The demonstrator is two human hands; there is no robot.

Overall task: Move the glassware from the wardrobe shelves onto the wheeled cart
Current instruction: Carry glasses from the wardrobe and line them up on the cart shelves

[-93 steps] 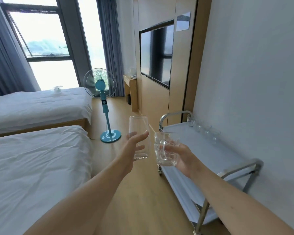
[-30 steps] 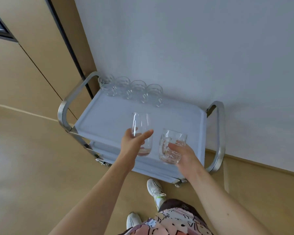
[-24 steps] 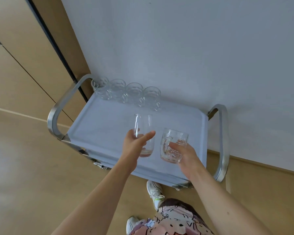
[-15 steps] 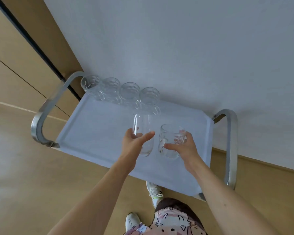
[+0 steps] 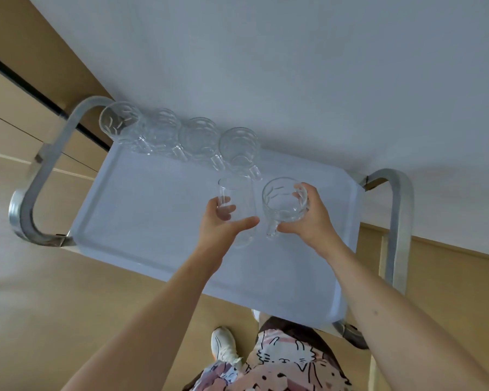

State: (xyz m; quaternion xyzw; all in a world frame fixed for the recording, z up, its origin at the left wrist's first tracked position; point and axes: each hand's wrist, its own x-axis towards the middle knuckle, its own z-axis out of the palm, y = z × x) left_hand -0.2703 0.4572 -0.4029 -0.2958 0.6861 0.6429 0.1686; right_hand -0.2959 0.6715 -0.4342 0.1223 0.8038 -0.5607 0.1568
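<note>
A plain tall glass (image 5: 236, 210) sits clamped in the left hand (image 5: 220, 225), a handled glass mug (image 5: 284, 203) in the right hand (image 5: 308, 218), both above the cart tray (image 5: 141, 210). Four mugs (image 5: 181, 136) line the tray's far edge beyond both grips.

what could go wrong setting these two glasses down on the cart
1. The tall glass in the left hand and the handled mug in the right hand are close together, so they may clink.
2. The row of four mugs stands just beyond, so reaching further could knock one.
3. The left grip leaves the tumbler tilted, so it might tip when released.
</note>
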